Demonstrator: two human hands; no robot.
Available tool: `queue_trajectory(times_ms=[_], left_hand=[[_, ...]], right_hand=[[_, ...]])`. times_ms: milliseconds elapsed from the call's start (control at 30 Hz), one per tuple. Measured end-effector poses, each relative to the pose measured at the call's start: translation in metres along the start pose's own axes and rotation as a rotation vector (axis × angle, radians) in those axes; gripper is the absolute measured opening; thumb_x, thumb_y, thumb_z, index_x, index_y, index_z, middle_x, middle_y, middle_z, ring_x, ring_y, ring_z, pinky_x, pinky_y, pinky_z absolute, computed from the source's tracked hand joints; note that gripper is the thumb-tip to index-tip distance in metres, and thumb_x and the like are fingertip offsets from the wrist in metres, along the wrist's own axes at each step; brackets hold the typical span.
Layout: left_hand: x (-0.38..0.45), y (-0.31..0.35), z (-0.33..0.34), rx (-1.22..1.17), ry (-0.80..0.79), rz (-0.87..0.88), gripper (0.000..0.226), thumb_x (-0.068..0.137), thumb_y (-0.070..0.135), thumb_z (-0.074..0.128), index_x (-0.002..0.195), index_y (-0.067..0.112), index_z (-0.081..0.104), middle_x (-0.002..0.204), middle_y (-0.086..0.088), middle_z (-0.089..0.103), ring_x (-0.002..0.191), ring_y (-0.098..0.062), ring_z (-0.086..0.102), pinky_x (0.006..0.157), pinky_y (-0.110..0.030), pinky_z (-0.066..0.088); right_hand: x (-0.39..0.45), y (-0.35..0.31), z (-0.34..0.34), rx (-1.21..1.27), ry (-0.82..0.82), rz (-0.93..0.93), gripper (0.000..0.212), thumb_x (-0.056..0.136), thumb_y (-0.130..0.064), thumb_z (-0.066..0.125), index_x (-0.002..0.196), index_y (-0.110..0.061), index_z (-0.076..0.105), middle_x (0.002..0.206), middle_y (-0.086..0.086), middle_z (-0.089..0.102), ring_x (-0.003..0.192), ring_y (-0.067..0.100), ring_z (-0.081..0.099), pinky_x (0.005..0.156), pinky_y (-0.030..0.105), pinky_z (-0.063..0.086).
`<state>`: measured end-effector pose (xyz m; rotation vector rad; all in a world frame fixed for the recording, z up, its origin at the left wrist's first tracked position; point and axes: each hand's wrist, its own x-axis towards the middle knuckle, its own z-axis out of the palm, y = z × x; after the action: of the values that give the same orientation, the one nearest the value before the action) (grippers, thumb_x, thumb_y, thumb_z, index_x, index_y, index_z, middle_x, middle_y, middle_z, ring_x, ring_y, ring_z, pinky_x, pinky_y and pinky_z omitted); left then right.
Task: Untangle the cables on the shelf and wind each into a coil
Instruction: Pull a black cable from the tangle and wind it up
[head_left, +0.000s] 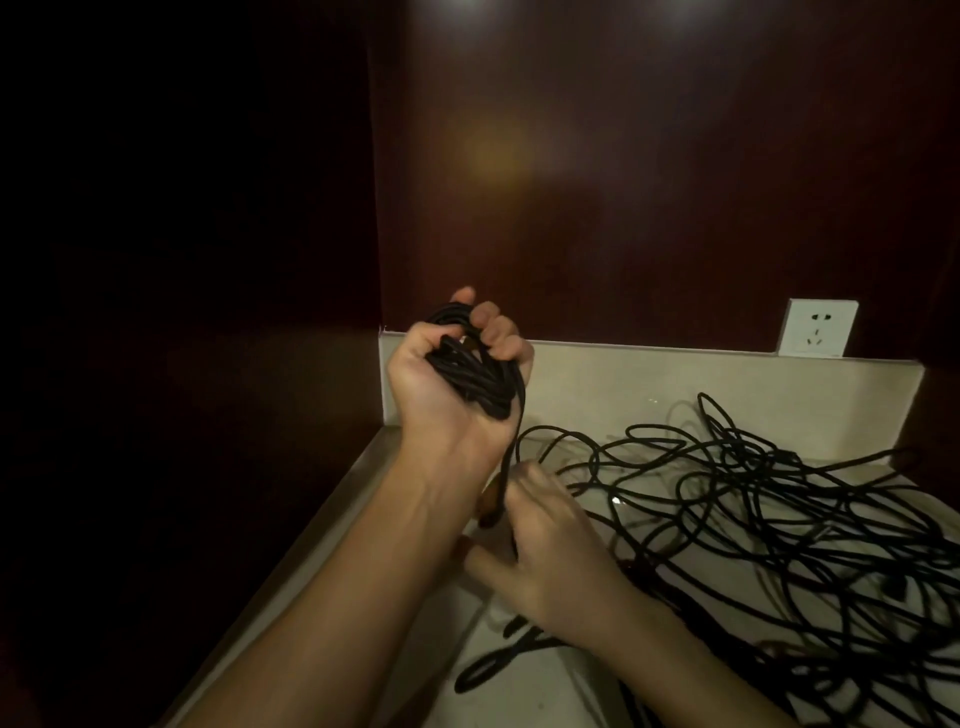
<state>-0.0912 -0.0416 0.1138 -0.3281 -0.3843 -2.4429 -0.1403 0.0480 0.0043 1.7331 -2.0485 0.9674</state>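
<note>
1. The left hand (457, 374) is raised over the shelf's back left corner, palm turned toward the camera, fingers curled tight round a bundle of black cable (475, 374) wound into several loops.
2. One strand (511, 447) drops straight down from that bundle, past the left wrist, and runs taut to the right hand (550, 540) just below.
3. The right hand sits low near the shelf's left edge, back of the hand up and blurred; its fingers are bent around the strand, though the exact grip is hard to make out through the blur.
4. Across the pale shelf (582, 379), a loose tangle of black cable (779, 519) sprawls from the middle to the right edge and down to the front, loops crossing over one another in many places.
5. One single loop (493, 670) lies apart near the front, just under the right forearm.
6. A white wall socket (818, 328) is mounted on the dark wood panel above the shelf's back rim, toward the right corner.
7. To the left of the shelf everything falls into darkness.
</note>
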Motion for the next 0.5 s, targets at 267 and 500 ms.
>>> queue_trajectory(times_ms=[267,500], left_hand=[[0.016,0.021,-0.013,0.245,0.054,0.290,0.024,0.077,0.001,0.032,0.092,0.007,0.051,0.069,-0.005,0.040,0.056,-0.014,0.036,0.047,-0.021,0.032],[0.017,-0.003,-0.036,0.944,-0.086,0.830,0.030,0.078,-0.004,0.042,0.105,0.003,0.053,0.077,-0.009,0.050,0.068,-0.020,0.046,0.061,-0.031,0.040]], right_hand=[[-0.006,-0.007,-0.038,0.752,-0.040,0.443,0.032,0.107,-0.034,0.034,0.138,-0.030,0.038,0.090,-0.005,0.078,0.110,0.008,0.066,0.104,0.033,0.038],[0.003,-0.002,-0.018,0.682,0.038,0.610,0.022,0.105,-0.018,0.042,0.098,-0.017,0.063,0.063,-0.006,0.047,0.045,0.003,0.042,0.046,0.022,0.034]])
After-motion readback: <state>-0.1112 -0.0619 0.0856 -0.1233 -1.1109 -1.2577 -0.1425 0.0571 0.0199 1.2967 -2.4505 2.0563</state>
